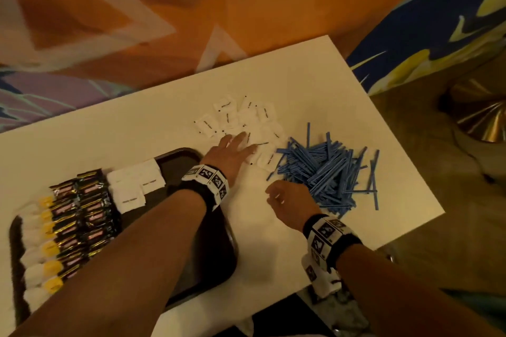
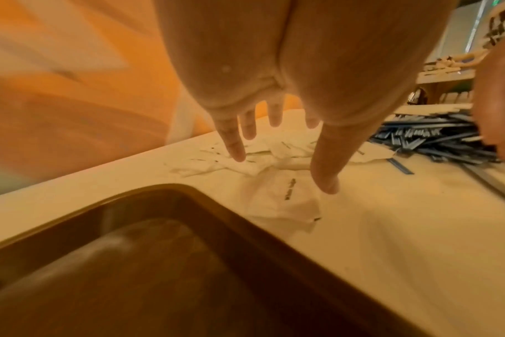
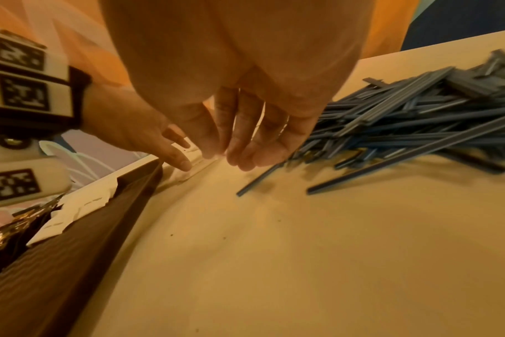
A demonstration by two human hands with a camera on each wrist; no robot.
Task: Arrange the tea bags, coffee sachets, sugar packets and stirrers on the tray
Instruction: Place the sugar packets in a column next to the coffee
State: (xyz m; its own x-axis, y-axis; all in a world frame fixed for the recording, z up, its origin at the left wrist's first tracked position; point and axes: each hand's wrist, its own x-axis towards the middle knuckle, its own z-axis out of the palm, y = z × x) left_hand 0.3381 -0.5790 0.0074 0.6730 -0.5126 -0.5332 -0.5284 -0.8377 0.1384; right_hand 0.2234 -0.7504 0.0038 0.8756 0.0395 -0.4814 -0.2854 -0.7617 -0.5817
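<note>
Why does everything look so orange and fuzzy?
Head view: warm, dim light tints the white table. Left wrist view: the tray and orange background smear with motion blur. Right wrist view: the stirrers look grey, and the wide lens bends the table edge.

Print on the loose white packets [image 1: 243, 120] on the desk [image 1: 315, 85] is too small to read, and the left hand [image 1: 230, 154] covers some of them, so contact under its fingers [image 2: 235, 148] can't be told. Left forearm hides much of the tray [image 1: 219, 254], whose near-left corner the head view cuts off. Tea bags [image 1: 41, 232] are blurred; left-wrist view smeared at left.
</note>
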